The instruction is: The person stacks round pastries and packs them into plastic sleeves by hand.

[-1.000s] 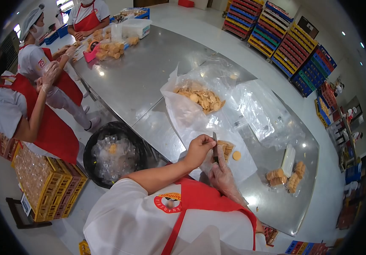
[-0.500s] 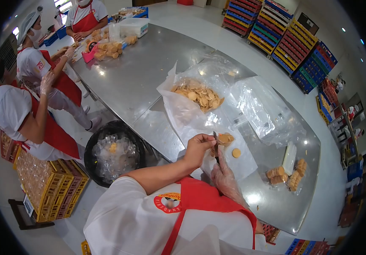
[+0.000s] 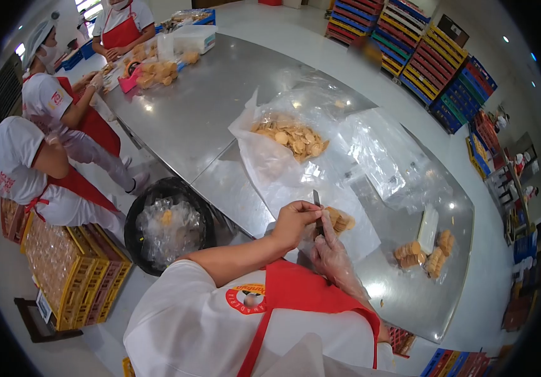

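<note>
My bare left hand (image 3: 297, 224) is closed in a pinch at a narrow dark blade (image 3: 317, 200), which stands upright between my hands. Beside it, my right hand (image 3: 333, 256) wears a clear plastic glove; its fingers are together at the blade's lower part, and what they hold is partly hidden. Just beyond lie round tan biscuits (image 3: 340, 220) on a white sheet (image 3: 366, 235). Farther up, an open clear bag (image 3: 245, 125) bears a heap of broken biscuits (image 3: 292, 138). Biscuit stacks (image 3: 435, 261) lie at the right beside a white block (image 3: 428, 227).
The metal table (image 3: 210, 94) carries flat plastic bags (image 3: 377, 154) and, at its far end, more biscuits (image 3: 157, 73) and a white tub (image 3: 195, 39). A black bin (image 3: 133, 232) and stacked crates (image 3: 63, 270) stand at the left, near co-workers (image 3: 72, 113).
The loose round biscuit right of my hands no longer shows separately, and biscuits lie grouped beyond the blade. My hands stay together. The nearest co-worker has turned and leaned over.
</note>
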`<state>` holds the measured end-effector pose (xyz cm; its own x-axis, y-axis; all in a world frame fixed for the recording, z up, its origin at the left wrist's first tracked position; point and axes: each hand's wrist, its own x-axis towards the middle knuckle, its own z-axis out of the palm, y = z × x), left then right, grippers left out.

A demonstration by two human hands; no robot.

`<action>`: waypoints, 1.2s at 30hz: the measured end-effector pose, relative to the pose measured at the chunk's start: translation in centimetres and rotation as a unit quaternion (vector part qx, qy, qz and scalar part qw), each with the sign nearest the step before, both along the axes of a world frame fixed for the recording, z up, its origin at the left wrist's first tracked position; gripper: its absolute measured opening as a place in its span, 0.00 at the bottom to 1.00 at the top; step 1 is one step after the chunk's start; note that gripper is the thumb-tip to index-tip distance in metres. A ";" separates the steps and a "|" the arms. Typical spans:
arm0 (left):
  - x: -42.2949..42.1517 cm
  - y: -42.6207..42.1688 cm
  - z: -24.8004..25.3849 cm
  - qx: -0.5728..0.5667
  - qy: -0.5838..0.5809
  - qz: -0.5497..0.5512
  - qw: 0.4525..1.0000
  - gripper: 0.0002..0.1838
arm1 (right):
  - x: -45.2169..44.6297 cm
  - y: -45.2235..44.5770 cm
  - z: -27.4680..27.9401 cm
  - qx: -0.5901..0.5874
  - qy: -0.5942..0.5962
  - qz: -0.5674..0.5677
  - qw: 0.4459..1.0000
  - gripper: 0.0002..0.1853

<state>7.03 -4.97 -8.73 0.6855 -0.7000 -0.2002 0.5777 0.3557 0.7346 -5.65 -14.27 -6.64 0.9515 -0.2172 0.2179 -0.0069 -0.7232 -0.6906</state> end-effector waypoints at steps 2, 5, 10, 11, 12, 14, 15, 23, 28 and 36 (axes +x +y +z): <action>0.4 0.0 -0.1 0.013 -0.021 -0.015 1.000 0.07 | -0.3 -0.5 -0.2 -0.123 -0.039 0.026 0.991 0.18; 0.4 -0.9 -1.1 -0.023 -0.040 -0.018 0.999 0.14 | -0.1 -0.8 0.9 -0.006 -0.020 -0.005 1.000 0.05; -0.8 -0.9 -0.8 -0.087 0.033 0.004 0.996 0.17 | 0.1 -0.1 2.8 0.420 0.112 -0.142 0.889 0.06; -0.7 -1.0 -1.0 -0.056 0.039 0.014 0.998 0.16 | 0.2 -0.1 3.1 0.500 0.124 -0.155 0.843 0.08; -0.6 -1.0 -0.9 -0.026 0.042 0.028 0.998 0.14 | 0.0 -0.1 2.9 0.456 0.122 -0.132 0.872 0.14; -0.3 -1.2 -0.3 -0.039 0.041 0.038 0.998 0.08 | -0.4 0.0 2.4 0.362 0.113 -0.091 0.921 0.29; -0.1 -1.3 0.2 -0.047 0.039 0.044 0.997 0.08 | -0.2 0.5 2.9 0.390 0.097 -0.095 0.911 0.31; 0.6 -1.4 0.0 -0.052 0.011 0.046 0.998 0.04 | -0.6 1.9 3.3 0.439 0.059 -0.093 0.892 0.33; 0.8 -1.7 0.3 -0.057 -0.005 0.054 0.997 0.04 | -0.8 2.0 2.5 0.423 0.072 -0.078 0.900 0.32; 1.0 -1.4 -0.2 -0.040 0.009 0.018 0.999 0.05 | -0.7 1.3 2.0 0.330 0.076 -0.056 0.939 0.32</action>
